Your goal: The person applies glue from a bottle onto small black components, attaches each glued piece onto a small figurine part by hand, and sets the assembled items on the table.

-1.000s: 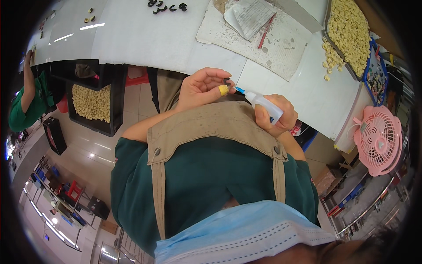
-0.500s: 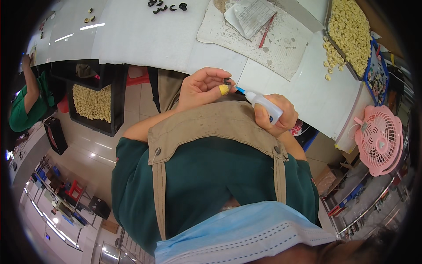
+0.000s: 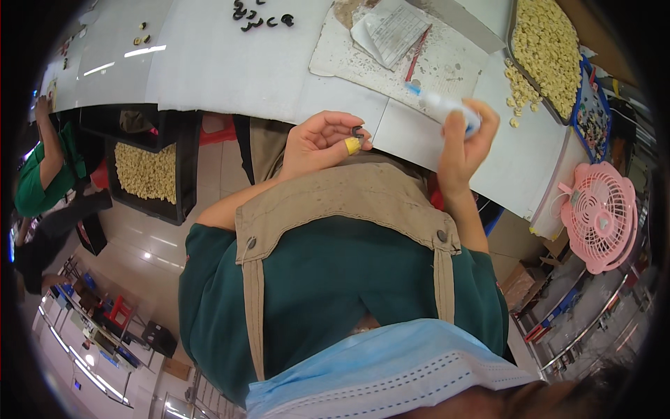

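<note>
My left hand (image 3: 310,145) is closed, pinching a small black curved piece (image 3: 357,131) between thumb and fingers above the near table edge. A yellow wrap (image 3: 353,146) covers the thumb's tip. Off to the right, my right hand (image 3: 463,155) grips a white squeeze bottle (image 3: 447,108) with a blue nozzle. Motion blurs the bottle, which lies tilted over the table with its nozzle pointing left, apart from the black piece.
A stained white board (image 3: 453,78) bears papers (image 3: 391,31) and a red stick (image 3: 417,56). Black curved pieces (image 3: 269,22) lie farther left. Pale yellow pieces fill a tray (image 3: 516,52) at right, near a blue tray (image 3: 578,115) and pink fan (image 3: 600,218). A black crate (image 3: 187,174) stands left.
My right hand has pulled the bottle away from the black piece, up and to the right over the table. My left hand keeps its pinch in nearly the same place.
</note>
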The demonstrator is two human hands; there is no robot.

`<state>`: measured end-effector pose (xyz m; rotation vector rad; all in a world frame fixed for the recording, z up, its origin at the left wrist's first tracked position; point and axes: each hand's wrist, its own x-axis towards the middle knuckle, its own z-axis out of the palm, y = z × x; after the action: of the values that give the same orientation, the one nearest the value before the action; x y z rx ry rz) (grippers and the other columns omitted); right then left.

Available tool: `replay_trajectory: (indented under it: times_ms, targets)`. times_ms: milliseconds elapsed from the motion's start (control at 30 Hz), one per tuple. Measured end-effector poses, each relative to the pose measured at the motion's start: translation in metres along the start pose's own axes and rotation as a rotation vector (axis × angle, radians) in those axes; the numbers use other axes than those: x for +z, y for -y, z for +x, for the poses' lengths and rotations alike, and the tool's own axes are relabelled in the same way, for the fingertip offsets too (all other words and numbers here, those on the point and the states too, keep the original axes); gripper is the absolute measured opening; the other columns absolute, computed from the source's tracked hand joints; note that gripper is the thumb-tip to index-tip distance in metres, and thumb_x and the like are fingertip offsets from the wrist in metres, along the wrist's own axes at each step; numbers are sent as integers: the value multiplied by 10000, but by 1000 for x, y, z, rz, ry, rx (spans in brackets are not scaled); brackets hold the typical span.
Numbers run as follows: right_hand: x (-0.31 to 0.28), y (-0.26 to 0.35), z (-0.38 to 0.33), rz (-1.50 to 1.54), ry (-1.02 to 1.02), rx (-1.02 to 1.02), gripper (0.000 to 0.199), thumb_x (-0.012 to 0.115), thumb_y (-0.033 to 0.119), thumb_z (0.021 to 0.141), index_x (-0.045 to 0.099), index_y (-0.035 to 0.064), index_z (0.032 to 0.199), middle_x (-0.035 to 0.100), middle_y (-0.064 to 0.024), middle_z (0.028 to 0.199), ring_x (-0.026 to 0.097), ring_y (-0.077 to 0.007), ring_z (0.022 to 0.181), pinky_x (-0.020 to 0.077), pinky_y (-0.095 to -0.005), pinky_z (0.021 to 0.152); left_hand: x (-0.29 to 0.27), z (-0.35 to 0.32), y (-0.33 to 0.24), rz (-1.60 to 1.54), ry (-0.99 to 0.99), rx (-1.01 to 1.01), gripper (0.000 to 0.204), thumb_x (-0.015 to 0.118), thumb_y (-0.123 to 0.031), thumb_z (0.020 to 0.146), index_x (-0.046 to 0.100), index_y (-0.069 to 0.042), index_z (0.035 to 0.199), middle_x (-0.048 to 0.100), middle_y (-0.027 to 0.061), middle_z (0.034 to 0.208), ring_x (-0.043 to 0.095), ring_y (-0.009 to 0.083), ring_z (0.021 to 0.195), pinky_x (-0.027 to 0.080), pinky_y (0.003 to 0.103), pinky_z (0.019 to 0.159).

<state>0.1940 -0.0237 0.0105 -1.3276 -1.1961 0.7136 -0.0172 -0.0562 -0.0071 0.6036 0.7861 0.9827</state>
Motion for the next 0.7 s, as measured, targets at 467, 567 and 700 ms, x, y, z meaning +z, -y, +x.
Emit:
replay_trajectory:
  times_ms: [467, 567, 700]
  targets:
    - [-74, -18, 50, -577, -134, 68, 137, 610, 156, 809, 607, 27, 854, 611, -53, 764, 566, -140, 666, 460, -262, 633, 3, 4, -3, 70, -95, -49, 276, 581, 35, 811, 532, 21, 1083, 620, 110, 957, 622, 170, 855, 500, 236, 705]
    - [-113, -20, 60, -792, -249, 176, 144, 619, 160, 800, 619, 23, 847, 625, -52, 766, 574, -120, 678, 463, -243, 634, 3, 6, -2, 73, -63, -42, 280, 582, 28, 814, 528, 20, 1088, 619, 110, 959, 619, 168, 863, 499, 238, 723]
    - [-116, -33, 47, -726, -152, 124, 120, 626, 131, 792, 613, 19, 833, 607, -49, 755, 570, -124, 662, 464, -240, 634, 4, 8, 1, 89, -46, -21, 285, 576, 40, 812, 521, 27, 1091, 617, 118, 962, 617, 169, 878, 496, 239, 742]
